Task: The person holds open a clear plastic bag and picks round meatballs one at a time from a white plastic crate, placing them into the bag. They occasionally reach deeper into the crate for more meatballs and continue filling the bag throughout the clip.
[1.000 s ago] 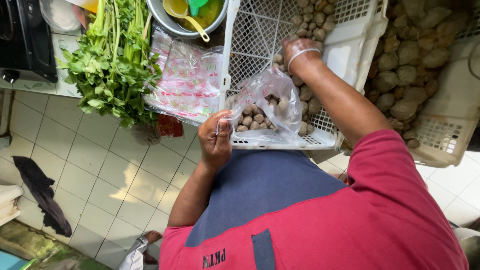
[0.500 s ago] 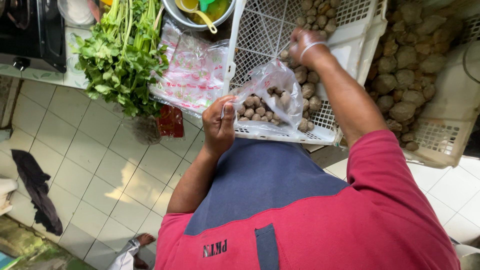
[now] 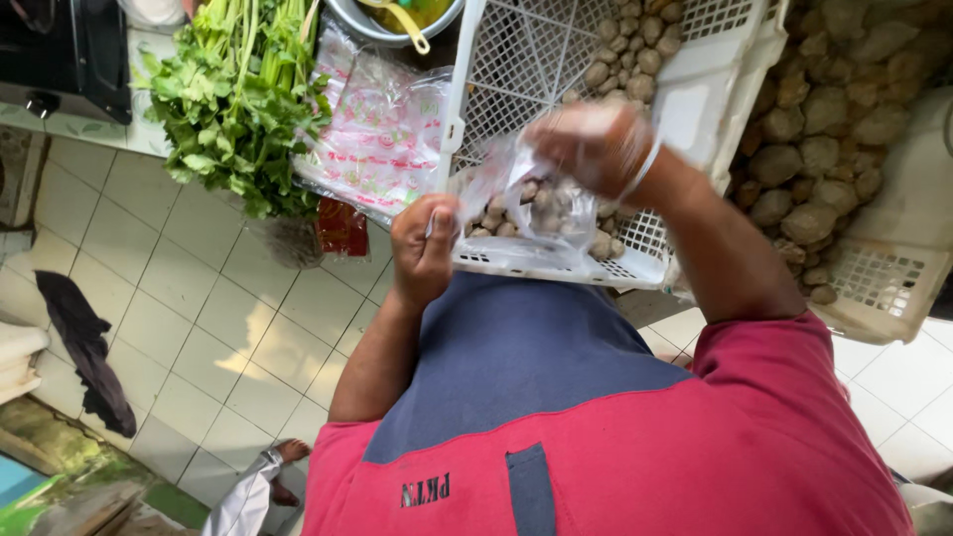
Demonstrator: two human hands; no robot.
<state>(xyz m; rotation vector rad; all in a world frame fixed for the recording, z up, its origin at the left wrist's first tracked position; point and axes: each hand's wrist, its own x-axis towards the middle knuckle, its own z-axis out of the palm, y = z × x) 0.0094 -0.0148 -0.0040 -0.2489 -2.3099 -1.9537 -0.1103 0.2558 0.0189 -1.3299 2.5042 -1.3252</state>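
A pile of clear plastic bags [image 3: 382,139] with red and pink printing is lying flat on the table [image 3: 89,129], between a bunch of leafy greens [image 3: 238,99] and a white plastic crate [image 3: 556,258]. A small dark red packet [image 3: 342,228] is hanging just below the table edge, under the bags. The left hand [image 3: 425,248] is clenching the rim of a clear bag [image 3: 531,203] that is holding small brown round balls [image 3: 541,208] over the near edge of the crate. The right hand [image 3: 596,149], blurred and wearing a thin clear glove, is closing around the top of the same bag. More brown balls are lying at the far end of the crate, and larger lumps are filling a second crate [image 3: 874,288] to the right. Compared with half a second ago, the right hand is sitting lower and closer to the left hand, directly above the bag instead of reaching into the crate.
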